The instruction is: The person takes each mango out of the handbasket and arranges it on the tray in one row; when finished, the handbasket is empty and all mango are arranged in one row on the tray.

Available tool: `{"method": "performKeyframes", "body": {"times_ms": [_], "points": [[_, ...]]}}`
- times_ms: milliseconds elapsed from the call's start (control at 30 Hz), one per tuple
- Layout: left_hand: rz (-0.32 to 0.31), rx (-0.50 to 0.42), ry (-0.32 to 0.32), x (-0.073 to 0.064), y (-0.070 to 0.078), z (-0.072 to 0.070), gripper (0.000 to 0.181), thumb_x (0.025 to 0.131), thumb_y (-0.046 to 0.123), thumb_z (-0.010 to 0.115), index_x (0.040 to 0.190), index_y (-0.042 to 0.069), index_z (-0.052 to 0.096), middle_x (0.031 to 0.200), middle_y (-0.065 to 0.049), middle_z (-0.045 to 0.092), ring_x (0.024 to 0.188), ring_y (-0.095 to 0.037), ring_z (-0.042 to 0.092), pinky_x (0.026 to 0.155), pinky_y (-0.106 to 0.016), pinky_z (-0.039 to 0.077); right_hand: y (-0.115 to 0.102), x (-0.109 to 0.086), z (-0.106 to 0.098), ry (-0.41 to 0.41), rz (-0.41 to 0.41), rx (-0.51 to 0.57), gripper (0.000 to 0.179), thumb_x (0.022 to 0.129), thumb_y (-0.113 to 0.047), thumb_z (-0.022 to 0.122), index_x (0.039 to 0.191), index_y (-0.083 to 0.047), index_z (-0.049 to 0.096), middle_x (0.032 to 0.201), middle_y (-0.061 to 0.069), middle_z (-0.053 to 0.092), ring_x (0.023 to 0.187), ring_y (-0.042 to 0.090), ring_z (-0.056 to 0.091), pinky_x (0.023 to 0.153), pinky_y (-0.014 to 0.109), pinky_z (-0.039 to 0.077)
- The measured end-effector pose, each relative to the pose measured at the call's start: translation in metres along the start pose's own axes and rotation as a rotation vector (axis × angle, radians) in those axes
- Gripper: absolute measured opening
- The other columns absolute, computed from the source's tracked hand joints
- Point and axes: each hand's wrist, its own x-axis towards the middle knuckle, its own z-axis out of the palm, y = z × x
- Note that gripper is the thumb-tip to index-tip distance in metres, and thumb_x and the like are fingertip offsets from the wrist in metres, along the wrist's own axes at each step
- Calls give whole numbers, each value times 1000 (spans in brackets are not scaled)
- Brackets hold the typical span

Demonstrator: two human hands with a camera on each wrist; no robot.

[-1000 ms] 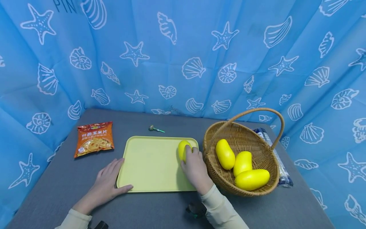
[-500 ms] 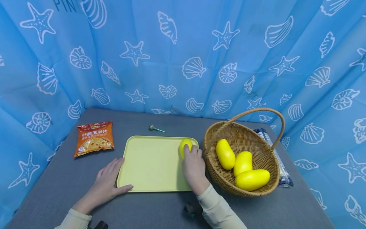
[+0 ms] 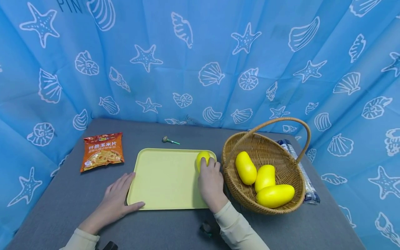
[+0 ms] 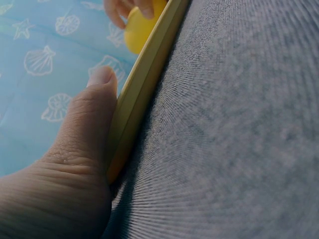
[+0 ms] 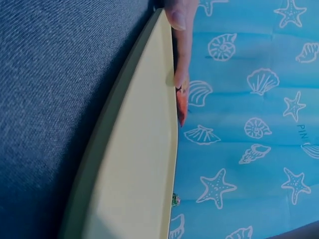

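My right hand [image 3: 212,185] grips a yellow mango [image 3: 200,159] at the back right corner of a pale yellow tray [image 3: 165,180]; the hand covers the mango's near part. In the left wrist view this mango [image 4: 138,32] shows beyond the tray's rim, fingers over it. My left hand [image 3: 114,196] rests on the tray's front left corner, thumb along the front edge and fingers spread against the left side. The right wrist view shows the tray's bare surface [image 5: 142,139] and part of the left hand [image 5: 183,40] at its far end.
A wicker basket [image 3: 265,146] with a tall handle stands right of the tray, holding three mangoes [image 3: 246,168]. Behind it lies a blue and silver packet [image 3: 309,189]. An orange snack bag [image 3: 103,151] lies at left, a small green-stemmed item [image 3: 170,140] behind the tray.
The right hand and its mango have shifted slightly left and back toward the tray's far edge, then stayed nearly still. The left hand keeps its place on the tray corner.
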Motion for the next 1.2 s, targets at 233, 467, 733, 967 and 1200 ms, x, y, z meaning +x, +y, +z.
{"method": "performKeyframes", "body": {"times_ms": [233,467,733,967,1200], "points": [[-1,6,-1,1,-1,0,112,73,79,56,152,7,20,152,-20,28,139,-42,24,102,-65,21,-2,0,-2,-32,4,12,43,83,-8,69,124,-3,58,108,22,55,87,35,51,49,35,48],[2,11,-1,1,0,0,112,74,79,55,152,8,20,153,-20,28,139,-41,25,102,-65,22,-2,-1,-2,-35,7,27,45,81,-10,72,123,-3,58,108,22,54,86,35,51,49,35,48],[5,-8,3,0,2,-3,110,75,76,57,152,7,20,152,-21,28,139,-42,24,102,-64,21,-5,-9,-21,-43,-14,35,57,79,-23,78,128,-5,56,120,22,54,94,37,54,57,39,53],[2,-3,3,0,2,-1,110,75,77,56,152,7,20,152,-21,29,138,-42,25,101,-65,22,7,-37,-74,-7,-118,101,54,79,-24,79,125,-5,58,117,19,57,90,32,59,60,38,55],[4,-9,-1,-1,2,-2,109,75,76,57,151,6,20,152,-21,29,138,-42,25,100,-64,22,40,-53,-129,-96,-99,149,52,79,-20,79,125,-4,59,114,13,60,95,26,62,79,41,55]]}}
